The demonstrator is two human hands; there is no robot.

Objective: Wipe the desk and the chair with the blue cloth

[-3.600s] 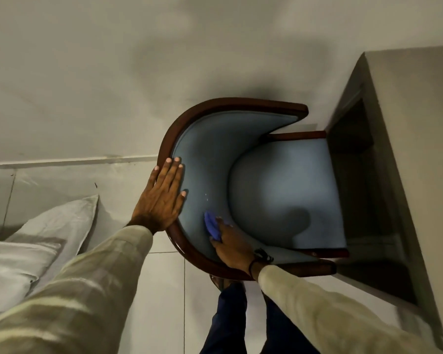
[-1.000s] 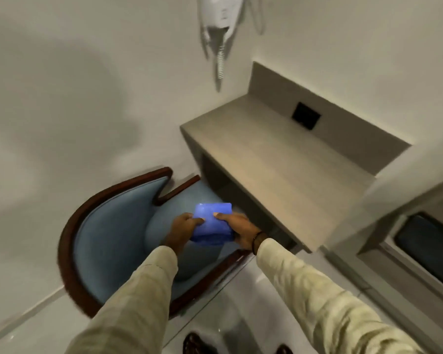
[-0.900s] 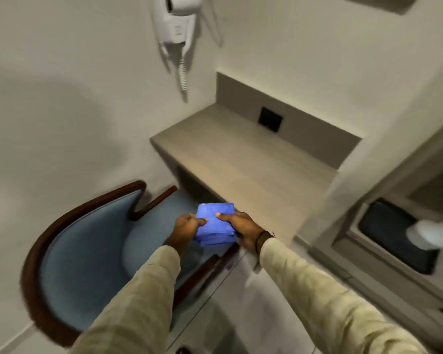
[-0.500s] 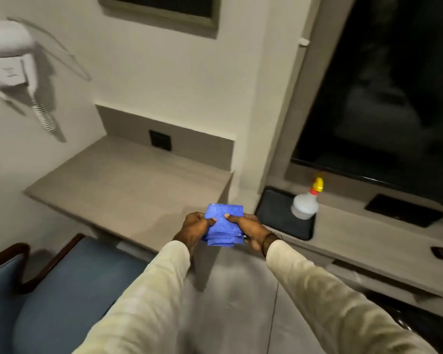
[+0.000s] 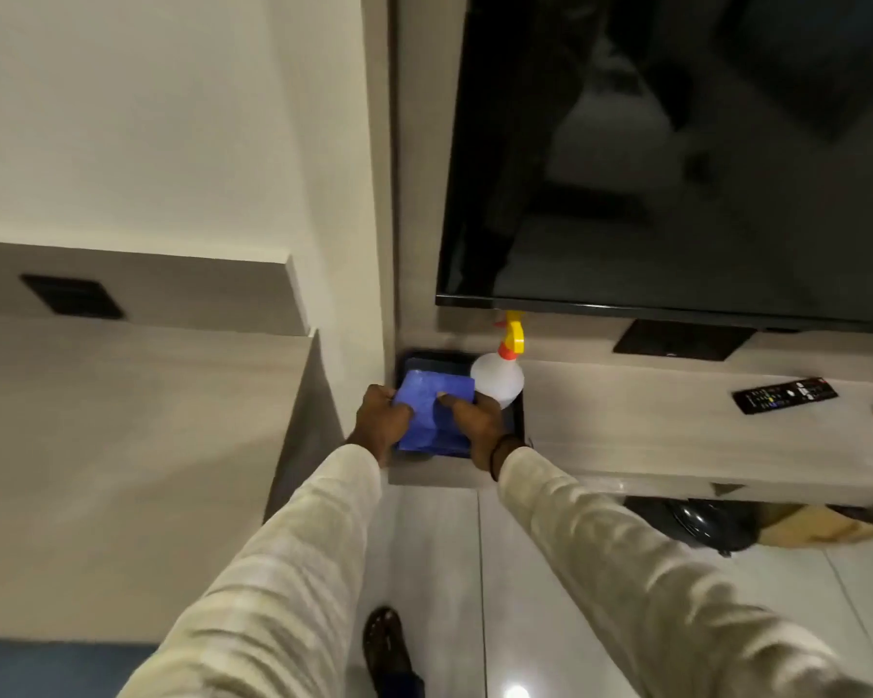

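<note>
The folded blue cloth [image 5: 432, 413] is held between both hands over a black tray [image 5: 427, 359] at the left end of a low shelf. My left hand [image 5: 381, 425] grips its left edge and my right hand [image 5: 475, 425] grips its right edge. The pale wooden desk [image 5: 137, 430] fills the left side. Only a strip of the blue chair seat [image 5: 46, 667] shows at the bottom left corner.
A white spray bottle [image 5: 497, 382] with a yellow trigger stands on the tray beside the cloth. A remote control [image 5: 784, 394] lies on the shelf [image 5: 676, 435] under a large dark TV [image 5: 676, 153]. A black bag [image 5: 711, 523] sits below the shelf. My shoe [image 5: 386, 642] is on the tiled floor.
I have turned right, away from the chair and desk. Both hands have carried the folded cloth across to the black tray next to the spray bottle.
</note>
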